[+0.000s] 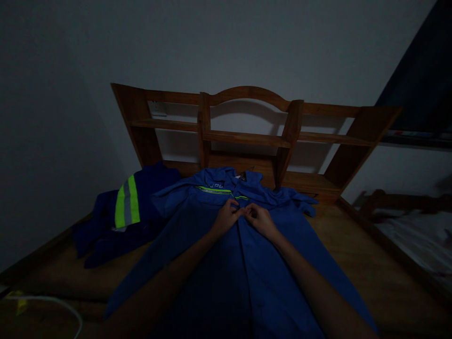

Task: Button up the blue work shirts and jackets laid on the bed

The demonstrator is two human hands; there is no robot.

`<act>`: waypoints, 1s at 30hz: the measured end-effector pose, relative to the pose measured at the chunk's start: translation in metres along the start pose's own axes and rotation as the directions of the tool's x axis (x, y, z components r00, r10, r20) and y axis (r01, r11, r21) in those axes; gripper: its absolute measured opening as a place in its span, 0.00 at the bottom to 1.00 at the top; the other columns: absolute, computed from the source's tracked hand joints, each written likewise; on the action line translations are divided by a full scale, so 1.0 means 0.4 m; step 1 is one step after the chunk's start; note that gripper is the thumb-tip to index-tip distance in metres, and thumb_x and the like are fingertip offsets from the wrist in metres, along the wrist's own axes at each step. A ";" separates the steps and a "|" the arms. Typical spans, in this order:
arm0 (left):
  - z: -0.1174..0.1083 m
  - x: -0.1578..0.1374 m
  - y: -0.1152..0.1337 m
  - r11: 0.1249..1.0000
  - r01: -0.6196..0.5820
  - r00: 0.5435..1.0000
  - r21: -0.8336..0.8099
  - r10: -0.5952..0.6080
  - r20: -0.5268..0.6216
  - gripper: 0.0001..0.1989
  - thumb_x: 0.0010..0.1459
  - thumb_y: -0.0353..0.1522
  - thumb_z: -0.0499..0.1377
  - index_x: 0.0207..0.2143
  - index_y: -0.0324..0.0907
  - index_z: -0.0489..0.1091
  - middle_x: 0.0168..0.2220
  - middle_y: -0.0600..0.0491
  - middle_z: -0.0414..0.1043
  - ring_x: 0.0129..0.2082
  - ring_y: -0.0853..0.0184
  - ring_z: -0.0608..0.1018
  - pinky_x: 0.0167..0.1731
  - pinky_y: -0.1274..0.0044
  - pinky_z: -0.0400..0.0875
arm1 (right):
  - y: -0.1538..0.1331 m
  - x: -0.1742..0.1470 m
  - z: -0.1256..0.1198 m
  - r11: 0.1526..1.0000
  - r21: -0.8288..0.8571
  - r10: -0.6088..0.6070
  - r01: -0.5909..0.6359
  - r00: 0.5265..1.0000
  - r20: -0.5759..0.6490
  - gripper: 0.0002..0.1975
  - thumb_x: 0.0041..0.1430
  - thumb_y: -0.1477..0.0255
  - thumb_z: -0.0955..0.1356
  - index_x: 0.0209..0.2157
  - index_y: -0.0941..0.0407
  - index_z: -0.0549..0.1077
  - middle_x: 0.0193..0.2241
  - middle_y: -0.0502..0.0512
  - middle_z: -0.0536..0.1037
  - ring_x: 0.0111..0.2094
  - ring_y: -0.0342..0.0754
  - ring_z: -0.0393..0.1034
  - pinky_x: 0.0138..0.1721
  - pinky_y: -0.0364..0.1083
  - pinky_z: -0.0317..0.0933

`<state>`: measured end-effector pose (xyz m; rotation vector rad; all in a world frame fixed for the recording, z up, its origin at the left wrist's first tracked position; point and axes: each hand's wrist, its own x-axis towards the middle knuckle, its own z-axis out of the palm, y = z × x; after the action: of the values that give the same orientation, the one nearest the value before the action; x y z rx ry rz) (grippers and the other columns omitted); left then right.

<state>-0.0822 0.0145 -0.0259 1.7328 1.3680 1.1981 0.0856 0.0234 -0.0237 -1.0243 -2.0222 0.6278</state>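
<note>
A blue work jacket (212,254) with thin yellow-green and silver chest stripes lies spread on the wooden surface, collar at the far end. My left hand (228,216) pinches the front edge of the jacket just below the chest stripe. Close beside it, my right hand (259,220) has its thumb and fingers pinched together at the same front opening. Whatever small part sits between the fingertips is too dark and small to make out. Below both hands, the front opening runs down towards me as a dark line.
A folded darker blue garment (106,212) with a wide yellow-green and silver band lies at the left. Behind the jacket stands a wooden shelf headboard (247,139) against the wall. A white cable (60,300) curves at lower left. Plastic-like sheeting (420,240) shows at right.
</note>
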 end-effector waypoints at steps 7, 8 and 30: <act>0.012 0.020 -0.035 0.952 0.252 0.967 -0.171 -0.256 0.001 0.14 0.47 0.29 0.60 0.38 0.43 0.62 0.18 0.62 0.68 0.19 0.72 0.71 0.22 0.81 0.61 | -0.018 -0.005 0.001 0.990 -0.135 -0.049 0.049 0.999 0.007 0.04 0.54 0.76 0.65 0.34 0.56 0.69 0.29 0.49 0.72 0.30 0.42 0.67 0.32 0.40 0.58; 0.013 0.023 -0.037 0.936 0.287 0.956 -0.202 -0.292 0.010 0.14 0.46 0.28 0.60 0.37 0.42 0.62 0.18 0.62 0.67 0.19 0.72 0.71 0.22 0.81 0.61 | -0.019 -0.005 0.002 0.988 -0.147 -0.052 0.052 0.999 0.008 0.04 0.54 0.75 0.65 0.34 0.56 0.69 0.29 0.49 0.72 0.30 0.42 0.67 0.32 0.40 0.58; 0.003 0.000 0.009 0.752 0.395 0.903 -0.528 -0.423 0.075 0.16 0.43 0.21 0.60 0.35 0.38 0.63 0.20 0.58 0.69 0.20 0.72 0.74 0.23 0.82 0.68 | -0.010 -0.001 0.015 0.999 -0.038 -0.005 0.003 0.999 -0.033 0.06 0.54 0.73 0.66 0.36 0.56 0.69 0.27 0.48 0.72 0.27 0.41 0.67 0.30 0.39 0.57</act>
<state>-0.0797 0.0136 -0.0232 0.9527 1.2036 1.2170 0.0793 0.0202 -0.0245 -1.0457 -2.0133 0.5690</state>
